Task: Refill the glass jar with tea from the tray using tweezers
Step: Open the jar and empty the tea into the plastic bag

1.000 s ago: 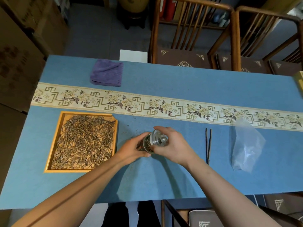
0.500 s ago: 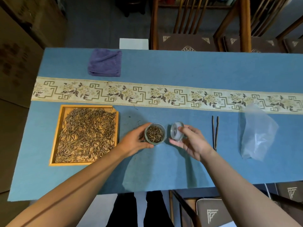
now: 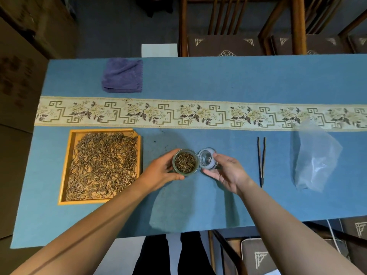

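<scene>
Two bare forearms rise from the bottom corners of the frame and converge toward the middle of the blue table [image 3: 198,205]. The left hand [image 3: 160,173] sits just left of centre, thumb low and fingers arched over the top, curled around the side of the glass jar [image 3: 185,162], which stands upright and uncovered with dark tea inside. The right hand [image 3: 228,173] lies just right of centre, palm turned partly up, wrist bent; its fingers are loosely spread and lightly bent, the fingertips [image 3: 215,155] touching the glass lid [image 3: 207,160], which sits just beside the jar on its right. Whether the lid rests on the cloth or is carried by the fingers cannot be told.

To the left of the hands lies the wooden tray [image 3: 66,165], heaped with loose tea leaves [image 3: 103,163]. To the right of centre the tweezers [image 3: 261,159] lie untouched on the cloth, tips pointing up the frame, and farther right a clear plastic bag [image 3: 313,155] lies crumpled.

Beyond these a patterned cream band [image 3: 198,113] crosses the table from side to side. Above it, in the upper left, a folded purple cloth [image 3: 123,75] rests on the table. Along the top of the frame stand wooden chairs [image 3: 222,42] with brown cushions.
</scene>
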